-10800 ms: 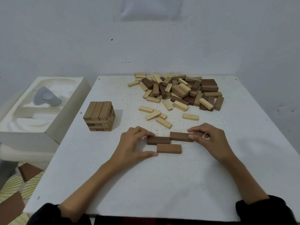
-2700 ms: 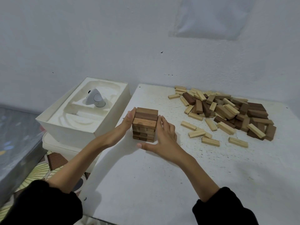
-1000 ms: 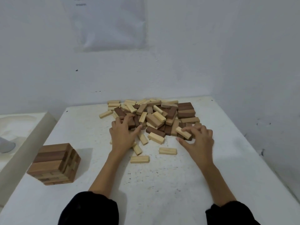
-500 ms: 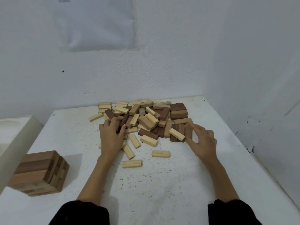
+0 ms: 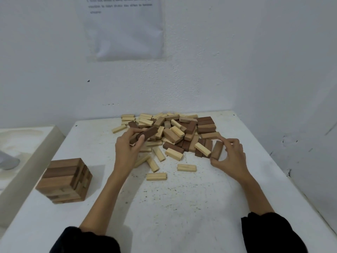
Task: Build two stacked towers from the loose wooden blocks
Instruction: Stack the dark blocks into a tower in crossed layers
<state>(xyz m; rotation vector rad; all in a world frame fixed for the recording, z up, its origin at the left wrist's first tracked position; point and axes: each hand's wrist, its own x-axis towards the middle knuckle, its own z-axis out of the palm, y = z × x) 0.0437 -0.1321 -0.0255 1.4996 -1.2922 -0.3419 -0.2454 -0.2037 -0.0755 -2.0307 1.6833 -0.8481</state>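
Observation:
A heap of loose light and dark wooden blocks [image 5: 175, 132] lies at the back of the white table [image 5: 182, 207]. My left hand [image 5: 127, 150] grips a dark brown block [image 5: 148, 133], lifted a little above the heap's left edge. At the heap's right edge my right hand [image 5: 230, 157] pinches a mid-brown block [image 5: 217, 149] between thumb and fingers. A short stacked tower [image 5: 65, 179] of brown blocks stands at the table's left side, apart from both hands.
A few pale blocks [image 5: 187, 168] lie scattered in front of the heap. A white moulded tray [image 5: 27, 148] sits off the table's left edge. A paper sheet [image 5: 124, 28] hangs on the wall behind. The wall runs close along the table's right side.
Each hand has closed on a block at the heap: the left has raised a dark one, the right has picked up a brown one. The view has shifted slightly left.

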